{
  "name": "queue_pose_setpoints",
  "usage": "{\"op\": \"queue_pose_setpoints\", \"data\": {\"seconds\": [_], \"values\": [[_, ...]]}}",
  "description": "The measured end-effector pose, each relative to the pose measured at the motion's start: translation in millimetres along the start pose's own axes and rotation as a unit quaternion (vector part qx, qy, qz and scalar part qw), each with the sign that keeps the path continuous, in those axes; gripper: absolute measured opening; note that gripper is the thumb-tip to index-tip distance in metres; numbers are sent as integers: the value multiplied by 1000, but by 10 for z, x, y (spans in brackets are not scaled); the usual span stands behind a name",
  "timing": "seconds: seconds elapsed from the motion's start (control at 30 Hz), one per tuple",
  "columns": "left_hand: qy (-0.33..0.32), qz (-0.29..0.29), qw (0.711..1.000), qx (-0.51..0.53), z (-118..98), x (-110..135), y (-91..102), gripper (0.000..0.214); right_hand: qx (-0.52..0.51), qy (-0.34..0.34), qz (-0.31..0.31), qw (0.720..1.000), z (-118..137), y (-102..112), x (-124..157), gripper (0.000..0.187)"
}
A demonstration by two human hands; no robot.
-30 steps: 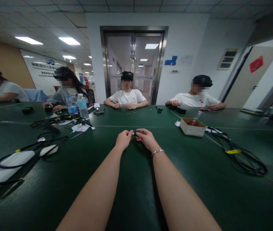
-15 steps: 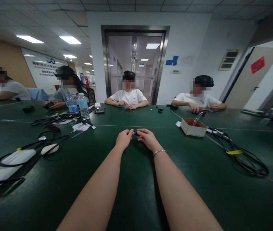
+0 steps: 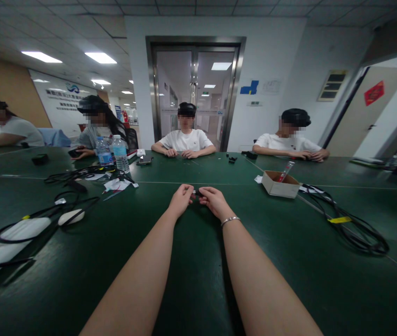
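Over the middle of the green table, my left hand point(image 3: 180, 200) and my right hand point(image 3: 214, 200) meet at a small dark piece with a silvery end point(image 3: 195, 192). The fingertips of my right hand pinch its dark part. My left thumb and fingers close on the silvery end. Its size and the covering fingers keep me from telling its exact kind. A metal bracelet point(image 3: 231, 220) circles my right wrist.
An open cardboard box point(image 3: 281, 189) and a coiled black cable point(image 3: 363, 238) lie to the right. At left are two water bottles point(image 3: 120, 156), more cables, papers point(image 3: 117, 185), a white power strip point(image 3: 26, 229) and a white mouse point(image 3: 71, 217). Several people sit around the table point(image 3: 198, 261).
My left fingers have shifted slightly on the small piece; my right hand keeps its pinch. Across the table at right, a person's hand has drawn back from near the box, and an orange-red tool no longer shows.
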State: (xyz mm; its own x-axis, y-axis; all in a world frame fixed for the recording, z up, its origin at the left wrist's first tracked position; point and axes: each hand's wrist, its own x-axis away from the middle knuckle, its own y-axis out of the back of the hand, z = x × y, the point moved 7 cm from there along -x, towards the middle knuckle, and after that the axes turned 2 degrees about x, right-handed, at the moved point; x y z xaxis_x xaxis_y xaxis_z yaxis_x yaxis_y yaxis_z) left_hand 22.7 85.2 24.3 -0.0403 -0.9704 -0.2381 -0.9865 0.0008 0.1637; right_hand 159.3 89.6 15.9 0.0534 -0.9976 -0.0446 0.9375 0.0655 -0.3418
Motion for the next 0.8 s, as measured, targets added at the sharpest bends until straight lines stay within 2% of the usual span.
{"op": "queue_pose_setpoints", "data": {"seconds": [0.23,0.33,0.43,0.8], "values": [[2,-2,1000,-7,73,-40,5,23,10,9,21,1000,-10,-7,-15,21],[-14,5,1000,-18,81,-58,-3,27,18,8,23,1000,-18,-2,-22,22],[-34,-3,999,-21,66,-66,2,21,19,11,28,999,-22,-2,-26,21],[-10,6,999,-37,118,-73,-10,25,31,5,30,999,-26,-8,-17,19]]}}
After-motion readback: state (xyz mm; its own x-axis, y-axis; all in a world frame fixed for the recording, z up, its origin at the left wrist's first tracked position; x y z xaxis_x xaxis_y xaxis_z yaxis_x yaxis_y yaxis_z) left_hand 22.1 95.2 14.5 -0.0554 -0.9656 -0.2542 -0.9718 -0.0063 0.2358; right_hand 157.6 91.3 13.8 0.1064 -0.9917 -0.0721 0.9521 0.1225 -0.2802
